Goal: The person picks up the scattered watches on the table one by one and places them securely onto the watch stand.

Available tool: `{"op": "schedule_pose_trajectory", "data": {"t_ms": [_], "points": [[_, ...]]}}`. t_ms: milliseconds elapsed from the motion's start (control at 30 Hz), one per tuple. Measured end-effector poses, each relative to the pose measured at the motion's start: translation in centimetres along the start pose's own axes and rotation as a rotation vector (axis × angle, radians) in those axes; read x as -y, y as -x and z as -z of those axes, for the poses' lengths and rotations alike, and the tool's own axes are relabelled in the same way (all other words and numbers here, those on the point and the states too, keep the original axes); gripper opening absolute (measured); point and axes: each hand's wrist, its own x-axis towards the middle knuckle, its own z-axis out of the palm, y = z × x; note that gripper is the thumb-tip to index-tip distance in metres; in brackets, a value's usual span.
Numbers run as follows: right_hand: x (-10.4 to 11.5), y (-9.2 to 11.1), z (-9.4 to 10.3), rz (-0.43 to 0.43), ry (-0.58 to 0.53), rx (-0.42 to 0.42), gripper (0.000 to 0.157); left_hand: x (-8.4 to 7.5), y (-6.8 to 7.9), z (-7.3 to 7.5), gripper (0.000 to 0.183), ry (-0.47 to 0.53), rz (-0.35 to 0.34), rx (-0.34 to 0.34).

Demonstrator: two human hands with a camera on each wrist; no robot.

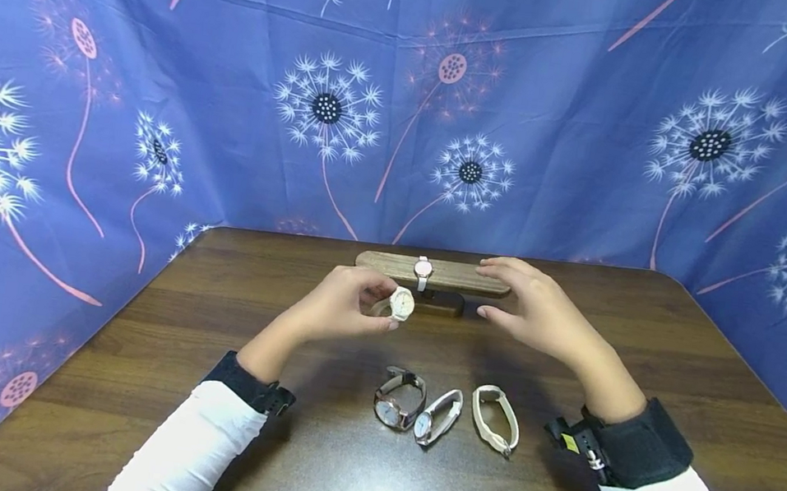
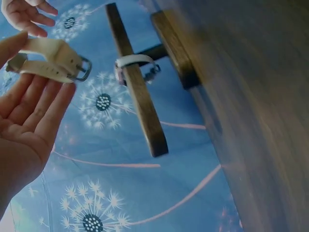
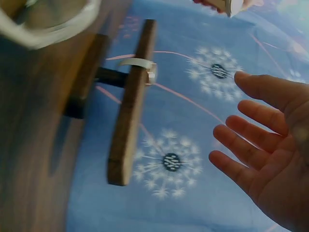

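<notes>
My left hand (image 1: 341, 305) pinches a cream-strapped wristwatch (image 1: 401, 304) between thumb and fingers, held up in front of the wooden watch stand (image 1: 391, 263). In the left wrist view the strap of this watch (image 2: 50, 58) forms a loop with its buckle facing the stand. Another watch with a white strap (image 1: 423, 269) is fastened round the middle of the stand's bar. Near the bar's right end hovers my right hand (image 1: 542, 311), fingers apart and relaxed; the right wrist view shows its palm (image 3: 275, 154) with nothing in it.
On the brown wooden table (image 1: 200, 353), nearer to me, lie a dark-strapped watch (image 1: 400, 400), a white-strapped watch (image 1: 439, 419) and a cream strap loop (image 1: 494, 419). A blue dandelion-print cloth (image 1: 398, 97) hangs behind the table and along its sides.
</notes>
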Motion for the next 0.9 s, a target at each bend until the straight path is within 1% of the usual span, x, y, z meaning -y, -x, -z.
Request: {"op": "schedule_pose_trajectory", "data": {"t_ms": [100, 200, 300, 433, 533, 633, 767, 900], "points": [[0.7, 0.1, 0.6, 0.011, -0.026, -0.050, 0.052, -0.5, -0.5, -0.4, 0.037, 0.077, -0.035, -0.080], [1.5, 0.1, 0.9, 0.039, -0.062, -0.082, 0.052, -0.9, -1.1, -0.9, 0.039, 0.104, -0.091, -0.157], [2.4, 0.0, 0.8, 0.072, -0.100, -0.086, 0.052, -1.1, -1.5, -1.4, 0.040, 0.129, -0.137, -0.219], [3.7, -0.4, 0.2, 0.124, -0.151, -0.089, 0.054, -1.4, -1.6, -1.9, 0.041, 0.168, -0.161, -0.274], [4.4, -0.8, -0.3, 0.163, -0.177, -0.102, 0.057, -1.5, -1.4, -2.1, 0.041, 0.191, -0.181, -0.285], [4.9, -0.7, -0.8, 0.185, -0.176, -0.116, 0.060, -1.7, -1.3, -2.4, 0.041, 0.197, -0.215, -0.276], [5.3, -0.4, -1.2, 0.205, -0.166, -0.113, 0.060, -2.1, -1.2, -2.7, 0.042, 0.154, -0.246, -0.239], [5.4, -0.2, -1.5, 0.223, -0.177, -0.095, 0.053, -2.5, -1.1, -2.9, 0.041, 0.127, -0.265, -0.190]]}}
